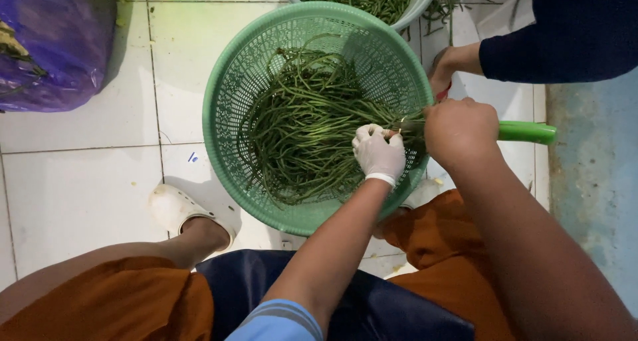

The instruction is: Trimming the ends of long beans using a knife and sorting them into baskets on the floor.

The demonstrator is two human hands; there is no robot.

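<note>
One green basket (229,108) sits on the white tile floor (80,181), full of long green beans (299,128). The left hand (379,152), in one white glove, pinches a bunch of beans over the basket. The bare right hand (458,128) is closed tight around one green knife handle (528,132). One purple bag (50,42) lies nearby. Another person's hand (442,69) rests behind.

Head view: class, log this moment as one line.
left hand: gloved, gripping long beans | right hand: green-handled knife | green basket
</note>
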